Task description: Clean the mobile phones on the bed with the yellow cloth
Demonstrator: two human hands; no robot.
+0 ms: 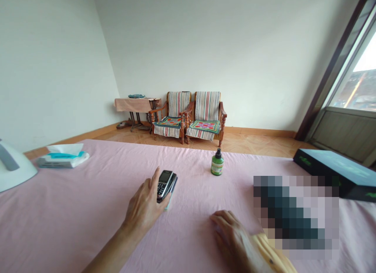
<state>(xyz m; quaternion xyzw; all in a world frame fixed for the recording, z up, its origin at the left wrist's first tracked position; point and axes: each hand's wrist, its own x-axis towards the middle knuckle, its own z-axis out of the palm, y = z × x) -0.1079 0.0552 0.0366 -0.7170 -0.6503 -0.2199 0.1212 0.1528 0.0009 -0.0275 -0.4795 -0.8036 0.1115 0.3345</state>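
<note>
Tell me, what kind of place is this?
It looks like a room in someone's home, perhaps a living room. Two wooden armchairs with colourful seat covers stand near the far wall, a cloth-covered side table is beside them, and a tissue pack lies in front.

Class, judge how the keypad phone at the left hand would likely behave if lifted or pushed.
The keypad phone would probably stay stiff, since its casing looks hard and block-like. Pushed, it might slide off the dark item beneath it. Its flat shape makes rolling unlikely.
</note>
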